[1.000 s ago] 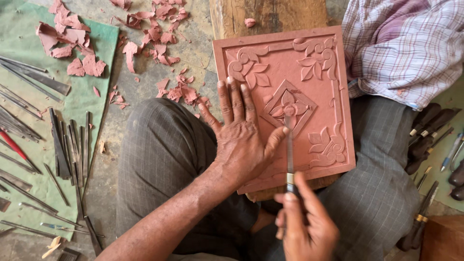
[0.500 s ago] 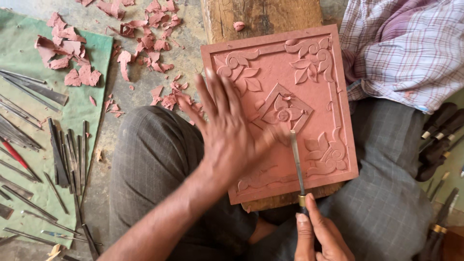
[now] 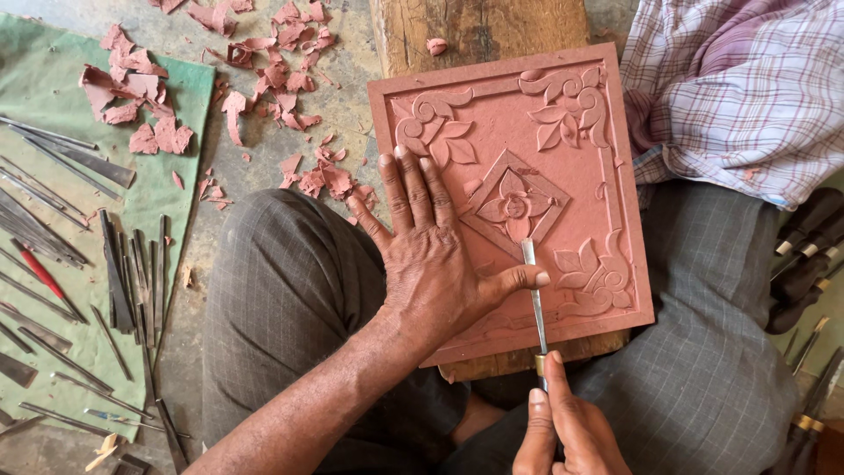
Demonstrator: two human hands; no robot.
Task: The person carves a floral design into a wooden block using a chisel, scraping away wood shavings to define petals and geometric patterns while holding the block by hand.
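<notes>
A square red clay tile (image 3: pixel 576 132) with carved leaves and a central flower in a diamond lies on a wooden block (image 3: pixel 479 31) between my knees. My left hand (image 3: pixel 431 255) rests flat on the tile's left part, fingers spread, thumb against the blade of a thin metal carving chisel (image 3: pixel 533 290). My right hand (image 3: pixel 567 431) grips the chisel's handle end at the bottom of the view. The chisel tip sits at the lower edge of the central flower.
A green mat (image 3: pixel 53 220) at left holds several metal carving tools (image 3: pixel 132 281). Red clay scraps (image 3: pixel 264 70) litter the floor at the top left. More dark-handled tools (image 3: pixel 804 255) lie at the right. A checked cloth (image 3: pixel 738 88) lies at the top right.
My left hand has settled flat on the tile with its thumb now against the blade. The chisel tip has come up to the central flower, and the tile sits slightly turned.
</notes>
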